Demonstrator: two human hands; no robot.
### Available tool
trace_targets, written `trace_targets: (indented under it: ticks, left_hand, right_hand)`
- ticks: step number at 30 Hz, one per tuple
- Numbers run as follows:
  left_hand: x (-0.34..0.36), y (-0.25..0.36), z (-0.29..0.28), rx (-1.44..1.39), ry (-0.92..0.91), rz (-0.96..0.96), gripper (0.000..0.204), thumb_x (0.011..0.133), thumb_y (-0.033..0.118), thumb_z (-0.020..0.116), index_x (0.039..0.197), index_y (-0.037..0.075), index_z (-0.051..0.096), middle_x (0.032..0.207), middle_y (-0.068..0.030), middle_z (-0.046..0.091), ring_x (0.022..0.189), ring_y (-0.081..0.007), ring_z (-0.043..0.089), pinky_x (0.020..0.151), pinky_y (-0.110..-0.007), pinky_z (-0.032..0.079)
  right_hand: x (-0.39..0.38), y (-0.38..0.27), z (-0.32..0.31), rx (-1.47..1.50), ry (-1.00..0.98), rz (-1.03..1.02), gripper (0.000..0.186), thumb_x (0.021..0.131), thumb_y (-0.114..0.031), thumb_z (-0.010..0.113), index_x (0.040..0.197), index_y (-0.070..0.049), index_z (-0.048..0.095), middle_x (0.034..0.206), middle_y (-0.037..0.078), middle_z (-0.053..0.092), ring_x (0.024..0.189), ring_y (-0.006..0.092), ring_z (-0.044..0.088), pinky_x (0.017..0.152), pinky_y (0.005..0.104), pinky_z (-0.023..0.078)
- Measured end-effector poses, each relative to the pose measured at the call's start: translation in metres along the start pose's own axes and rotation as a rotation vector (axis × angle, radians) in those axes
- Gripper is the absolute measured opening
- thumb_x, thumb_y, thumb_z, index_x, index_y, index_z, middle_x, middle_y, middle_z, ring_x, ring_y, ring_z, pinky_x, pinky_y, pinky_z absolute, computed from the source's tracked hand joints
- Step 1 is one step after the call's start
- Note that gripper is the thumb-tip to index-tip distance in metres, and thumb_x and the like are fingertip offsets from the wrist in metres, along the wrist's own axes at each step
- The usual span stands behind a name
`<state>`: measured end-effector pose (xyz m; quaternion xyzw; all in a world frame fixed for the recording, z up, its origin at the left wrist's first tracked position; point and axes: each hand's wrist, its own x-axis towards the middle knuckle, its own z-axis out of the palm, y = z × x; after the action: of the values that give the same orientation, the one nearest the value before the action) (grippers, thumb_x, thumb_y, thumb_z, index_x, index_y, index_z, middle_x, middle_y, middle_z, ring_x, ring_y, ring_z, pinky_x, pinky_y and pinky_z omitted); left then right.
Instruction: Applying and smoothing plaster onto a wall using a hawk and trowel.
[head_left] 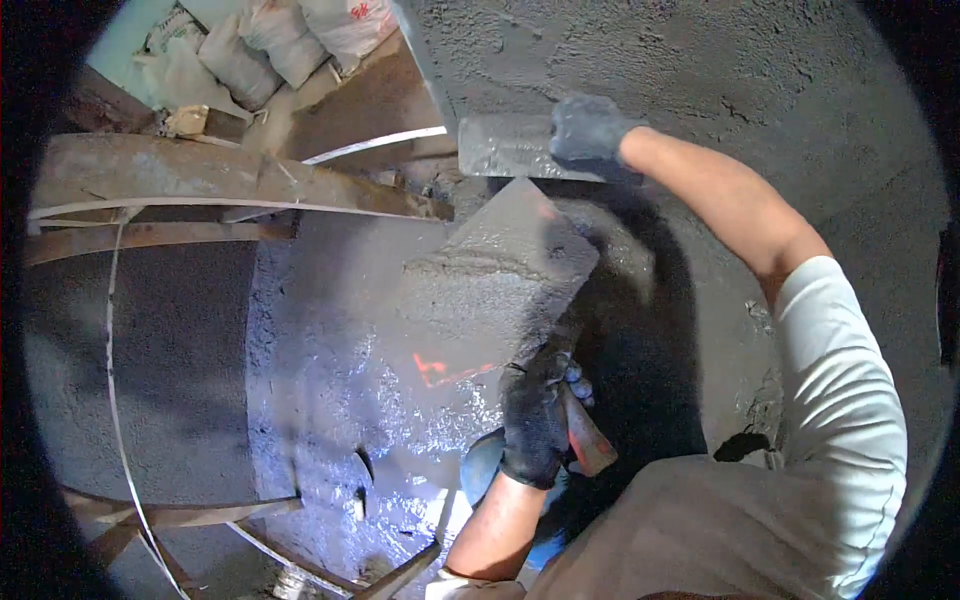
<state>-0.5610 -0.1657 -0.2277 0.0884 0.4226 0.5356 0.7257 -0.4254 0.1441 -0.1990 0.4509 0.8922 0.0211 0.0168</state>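
My gloved right hand [585,130] grips a wide rectangular metal trowel [500,145], which lies against the mortar-coated grey surface [700,55] at the top of the view. My left hand [530,410], in a dark glove, is closed on the handle of a square plastering board [500,240] smeared with grey mortar. The board's far corner reaches up to just below the trowel's lower edge. Part of a red-marked handle [590,440] shows beside my left fingers. Below the board is a wet grey surface [340,380] with orange marks and a shadow on its right.
A rusty steel beam [180,175] crosses the upper left, with thinner rails and bars [170,510] below. Several white sacks [245,65] and a small wooden block [195,120] sit at the top left. A curved white strip [115,350] runs down the left side.
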Motion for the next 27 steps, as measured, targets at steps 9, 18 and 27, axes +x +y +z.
trace_targets:
  ticks: [9,18,27]
  left_hand:
    - [0.005,-0.014,-0.019,0.544,-0.117,0.352,0.018,0.087,0.018,0.055,0.101,0.006,0.056,0.070,-0.0043,0.054,0.056,-0.0185,0.053,0.050,-0.030,0.045]
    - [0.002,0.011,-0.014,0.608,-0.137,0.124,0.018,0.089,0.022,0.051,0.096,0.007,0.059,0.068,-0.0040,0.054,0.056,-0.0187,0.054,0.048,-0.030,0.045]
    - [0.023,0.013,-0.017,1.828,-0.435,0.514,0.023,0.084,0.026,0.048,0.091,0.008,0.059,0.074,-0.0061,0.058,0.065,-0.0213,0.056,0.060,-0.034,0.046]
  right_hand:
    - [0.014,-0.016,-0.045,0.044,0.025,0.080,0.026,0.067,-0.021,0.055,0.081,-0.003,0.068,0.084,0.018,0.065,0.074,0.0359,0.063,0.069,0.0426,0.050]
    - [-0.095,0.003,-0.102,-0.079,0.114,-0.224,0.007,0.063,-0.017,0.056,0.064,-0.011,0.059,0.063,0.014,0.057,0.062,0.0305,0.057,0.055,0.0436,0.044]
    - [-0.338,0.089,0.116,1.511,-0.098,0.449,0.015,0.083,-0.023,0.054,0.077,-0.010,0.056,0.062,0.001,0.052,0.054,0.0163,0.051,0.049,0.0324,0.039]
